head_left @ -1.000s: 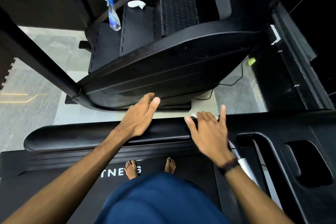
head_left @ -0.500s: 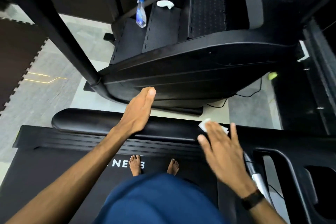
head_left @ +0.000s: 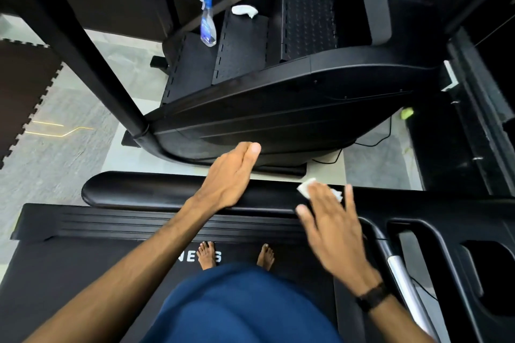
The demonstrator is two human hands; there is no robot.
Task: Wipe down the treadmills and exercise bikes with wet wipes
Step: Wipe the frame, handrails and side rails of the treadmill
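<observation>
The person stands barefoot on the belt of a black treadmill (head_left: 83,273) and looks down at the padded side handrail (head_left: 145,189) of it. The right hand (head_left: 331,220) lies flat on this handrail, its fingers straight and a little spread, and it presses a white wet wipe (head_left: 306,188) against the black surface; the wipe shows only at the fingertips, the rest of it is hidden under the palm. This hand wears a dark band (head_left: 372,298) at the wrist. The left hand (head_left: 231,175) is to the left of the right one, well apart from the wipe, with the fingers straight and pressed together; its wrist is over the same handrail and the fingertips reach past the far edge of it, holding nothing. Beyond both hands stands another black machine with steps (head_left: 278,108). On its steps, far from the hands, there is a spray bottle (head_left: 208,22) with a blue head, upright, and just to the right of it a second white wipe (head_left: 244,10), crumpled, on the next step. To the right of the right hand a silver bar (head_left: 401,276) runs along the console part of the treadmill.
</observation>
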